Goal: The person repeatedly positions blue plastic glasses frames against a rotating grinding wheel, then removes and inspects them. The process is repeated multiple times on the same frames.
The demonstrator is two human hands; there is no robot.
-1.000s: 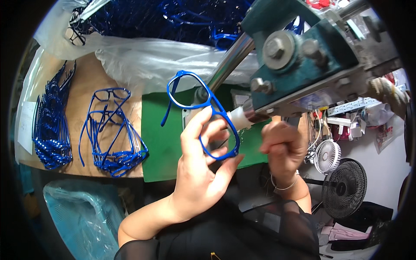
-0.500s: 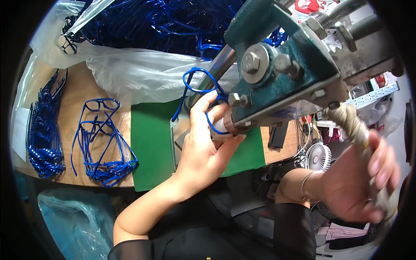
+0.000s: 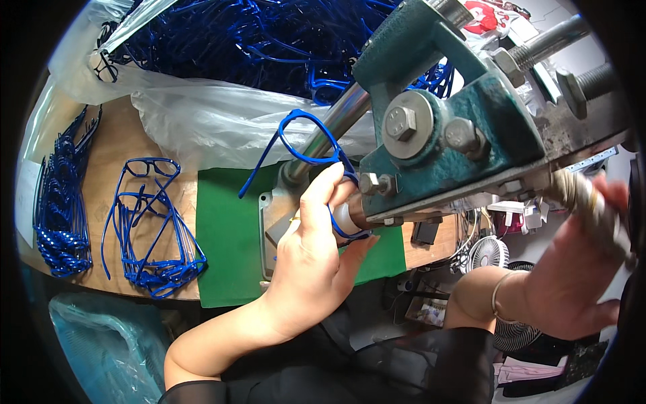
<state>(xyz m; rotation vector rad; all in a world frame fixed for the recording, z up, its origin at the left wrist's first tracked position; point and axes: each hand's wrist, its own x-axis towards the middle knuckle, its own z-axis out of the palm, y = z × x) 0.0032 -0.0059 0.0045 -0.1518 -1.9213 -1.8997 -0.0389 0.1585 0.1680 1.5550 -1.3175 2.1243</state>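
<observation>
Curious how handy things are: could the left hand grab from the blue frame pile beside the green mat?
Probably not while the left hand holds a glasses frame at the machine, though the way to the pile looks free.

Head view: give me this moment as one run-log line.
left hand: holds blue frame at white tip | right hand: at wrapped lever, blurred, grip unclear | frame stacks: at left, on table

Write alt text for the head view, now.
A left hand holds a blue eyeglass frame at the white tip of a green machine, while the right hand, blurred, is at its wrapped lever. More blue frames are stacked at left on a wooden table; a large pile lies beyond, near translucent plastic.
</observation>
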